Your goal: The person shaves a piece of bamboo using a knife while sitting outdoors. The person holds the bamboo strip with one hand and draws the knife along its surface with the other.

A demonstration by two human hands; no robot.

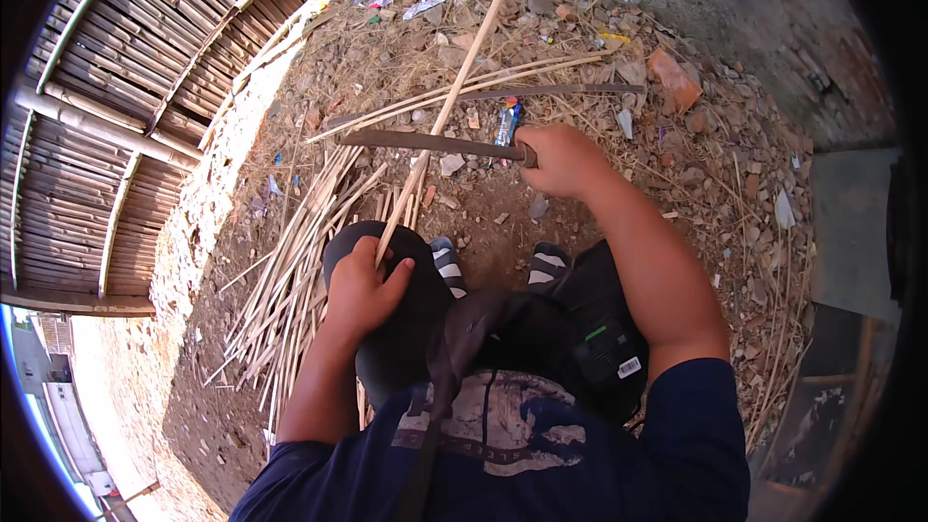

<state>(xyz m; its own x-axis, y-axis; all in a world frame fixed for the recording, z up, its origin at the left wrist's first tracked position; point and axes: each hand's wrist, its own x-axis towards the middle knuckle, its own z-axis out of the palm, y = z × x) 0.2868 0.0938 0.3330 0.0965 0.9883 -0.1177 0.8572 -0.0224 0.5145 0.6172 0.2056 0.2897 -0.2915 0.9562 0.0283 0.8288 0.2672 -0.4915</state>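
Observation:
My left hand point(367, 285) is closed around the near end of a long pale bamboo strip point(452, 101), resting by my left knee. The strip slants up and away to the right. My right hand point(561, 162) grips the handle of a long dark machete point(416, 141). Its blade points left and crosses the bamboo strip about midway; whether they touch, I cannot tell. A heap of thin split bamboo sticks point(290, 280) lies on the ground left of my left leg. Beyond the blade, more pale strips point(522, 71) lie across a darker flat strip point(570, 91).
Rubble and dry straw cover the ground, with a broken brick point(674, 80) at the far right. A small blue packet point(507, 122) lies beyond the machete. At the left stands a bamboo-slat structure point(126, 116); a wall point(754, 10) bounds the back right.

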